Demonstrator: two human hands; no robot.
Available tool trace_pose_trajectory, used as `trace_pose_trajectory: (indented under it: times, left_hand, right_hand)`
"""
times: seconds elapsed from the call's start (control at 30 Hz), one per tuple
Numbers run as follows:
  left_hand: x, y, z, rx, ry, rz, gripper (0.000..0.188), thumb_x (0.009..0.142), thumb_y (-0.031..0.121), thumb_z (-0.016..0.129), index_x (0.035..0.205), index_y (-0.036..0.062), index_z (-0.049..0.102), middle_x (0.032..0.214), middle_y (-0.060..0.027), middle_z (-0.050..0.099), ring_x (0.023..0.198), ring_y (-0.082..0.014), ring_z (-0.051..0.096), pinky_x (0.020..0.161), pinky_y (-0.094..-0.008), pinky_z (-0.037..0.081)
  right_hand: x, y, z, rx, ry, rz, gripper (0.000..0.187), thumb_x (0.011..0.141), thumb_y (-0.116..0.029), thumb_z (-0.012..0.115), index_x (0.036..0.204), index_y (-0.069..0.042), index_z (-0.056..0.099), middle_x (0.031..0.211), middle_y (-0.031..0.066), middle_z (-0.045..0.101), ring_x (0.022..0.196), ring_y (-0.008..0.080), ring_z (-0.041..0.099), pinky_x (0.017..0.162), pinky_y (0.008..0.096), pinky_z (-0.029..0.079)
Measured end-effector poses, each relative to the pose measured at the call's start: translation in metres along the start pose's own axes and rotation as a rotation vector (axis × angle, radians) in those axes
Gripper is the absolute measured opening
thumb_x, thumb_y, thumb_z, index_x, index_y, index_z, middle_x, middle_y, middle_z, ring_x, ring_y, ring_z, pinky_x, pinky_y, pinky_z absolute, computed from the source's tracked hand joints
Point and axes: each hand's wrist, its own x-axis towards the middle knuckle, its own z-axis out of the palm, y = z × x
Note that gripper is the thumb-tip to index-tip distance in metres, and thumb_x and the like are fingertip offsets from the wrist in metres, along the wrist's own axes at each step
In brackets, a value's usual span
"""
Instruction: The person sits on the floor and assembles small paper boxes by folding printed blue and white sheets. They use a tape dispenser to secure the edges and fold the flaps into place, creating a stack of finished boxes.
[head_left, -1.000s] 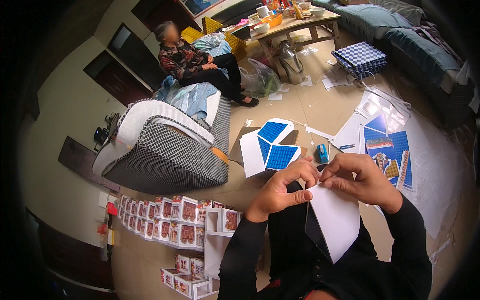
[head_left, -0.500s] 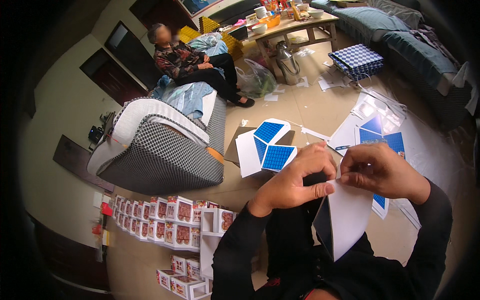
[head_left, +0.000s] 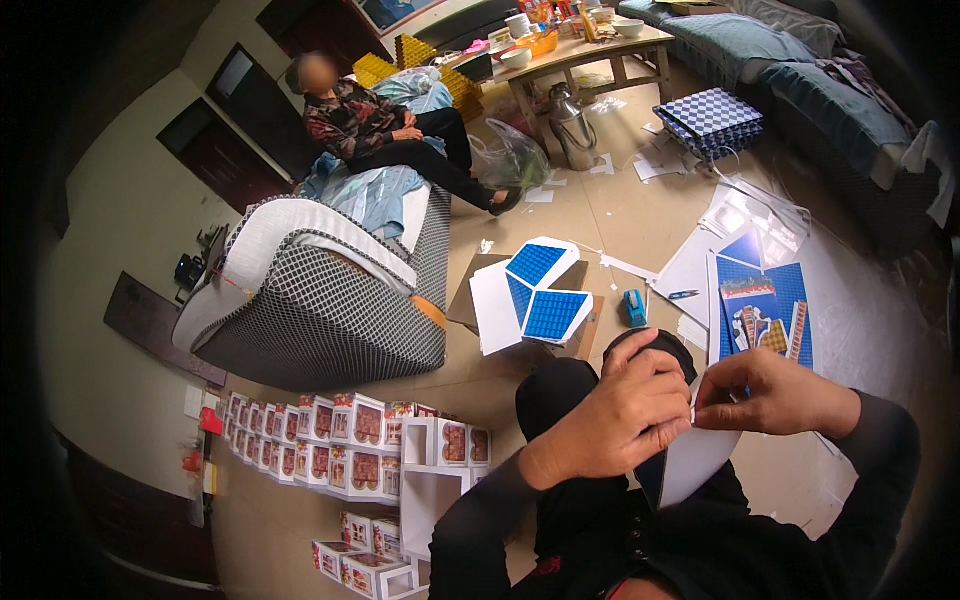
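Over my lap I hold a folded white card [head_left: 697, 468] with a dark face on its left side. My left hand [head_left: 622, 412] has its thumb and fingers closed at the card's upper edge. My right hand [head_left: 768, 392] pinches the same edge, close beside the left fingertips. Just beyond my knee is a small blue object [head_left: 632, 308] whose kind I cannot make out, and near it a pen-like blue tool [head_left: 684, 294]. Blue-patterned white cut-out cards [head_left: 555, 312] lie on a box to the left. Right of my hands lies a blue printed sheet [head_left: 785, 290] with coloured cut-out pieces on it.
Rows of small white printed boxes [head_left: 360, 420] stand on the floor at lower left. A person [head_left: 355, 125] sits on a couch [head_left: 330, 300] beyond. A table [head_left: 600, 48] with bowls, a metal flask [head_left: 573, 130], a checked bag [head_left: 710, 115] and paper scraps are farther back.
Both hands have moved down toward my lap with the card, uncovering the small blue object, my knee and more of the printed sheet. The seated person has shifted slightly.
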Motion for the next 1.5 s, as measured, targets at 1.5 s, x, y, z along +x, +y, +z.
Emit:
trace_pose_trajectory:
  times: [1.5]
  left_hand:
    - [0.019, -0.036, 0.032, -0.047, -0.153, -0.032, 0.013, 0.078, 0.016, 0.069, 0.089, 0.0099, 0.066, 0.108, -0.0039, 0.062, 0.115, -0.0263, 0.052, 0.101, -0.04, 0.028]
  right_hand:
    - [-0.004, 0.038, 0.011, 0.164, 0.071, 0.303, 0.026, 0.092, -0.029, 0.062, 0.092, -0.004, 0.065, 0.08, 0.0056, 0.062, 0.076, 0.014, 0.058, 0.07, 0.0299, 0.048]
